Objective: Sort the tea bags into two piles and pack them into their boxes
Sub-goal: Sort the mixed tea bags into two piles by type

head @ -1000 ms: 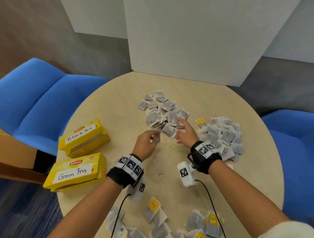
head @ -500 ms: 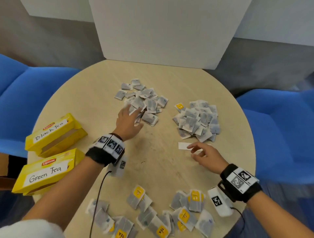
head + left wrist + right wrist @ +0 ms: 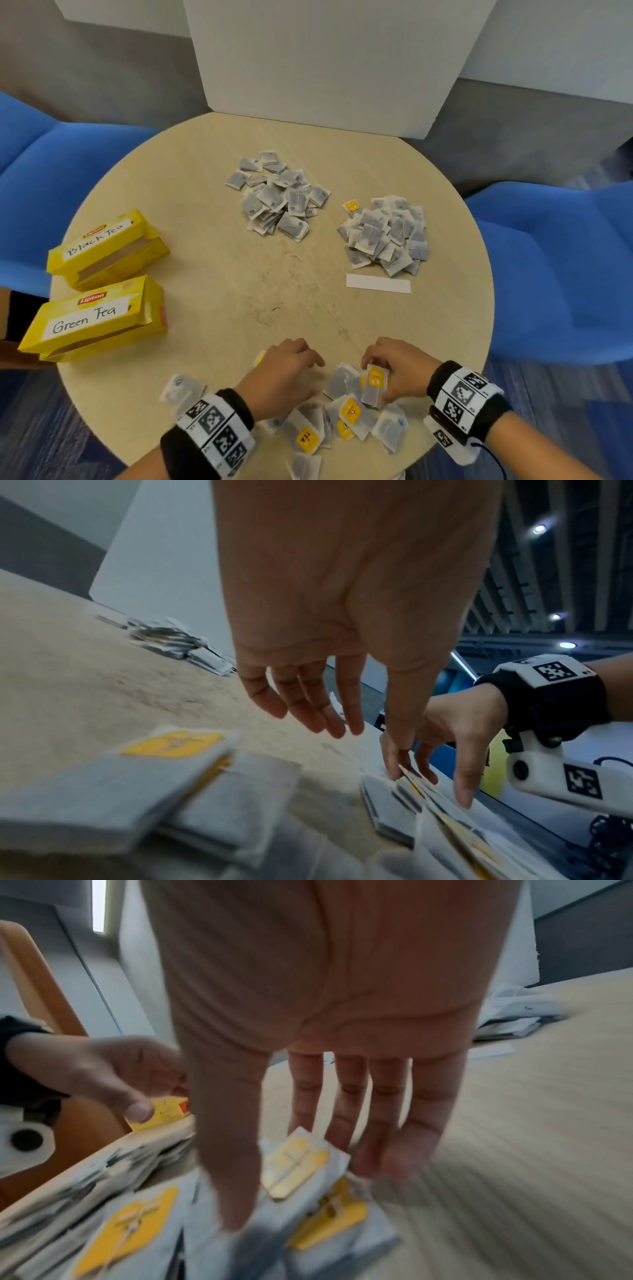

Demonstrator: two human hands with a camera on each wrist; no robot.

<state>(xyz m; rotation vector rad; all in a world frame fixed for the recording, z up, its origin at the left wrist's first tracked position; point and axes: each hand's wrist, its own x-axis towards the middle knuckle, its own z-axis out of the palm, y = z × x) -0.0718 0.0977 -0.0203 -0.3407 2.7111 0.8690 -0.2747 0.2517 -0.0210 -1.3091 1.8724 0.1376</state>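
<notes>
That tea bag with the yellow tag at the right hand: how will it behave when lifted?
The tea bag looks thin and flat, so it is probably very light and somewhat floppy. It overlaps others in the near pile, so neighbours may drag along. The right hand touches it; a pinch at one edge should do.

Both hands are down at the near edge of the round table [image 3: 212, 260], over the unsorted tea bags [image 3: 346, 416]. The left hand [image 3: 286, 371] hangs above them, fingers loosely bent. The right hand [image 3: 399, 368] pinches a yellow-tagged tea bag [image 3: 375, 383]. Farther out lie two sorted piles, left pile [image 3: 279, 198] and right pile [image 3: 385, 234], a white paper strip [image 3: 378, 283] just before the right one. At left sit the Black Tea box [image 3: 102, 248] and the Green Tea box [image 3: 92, 317]
</notes>
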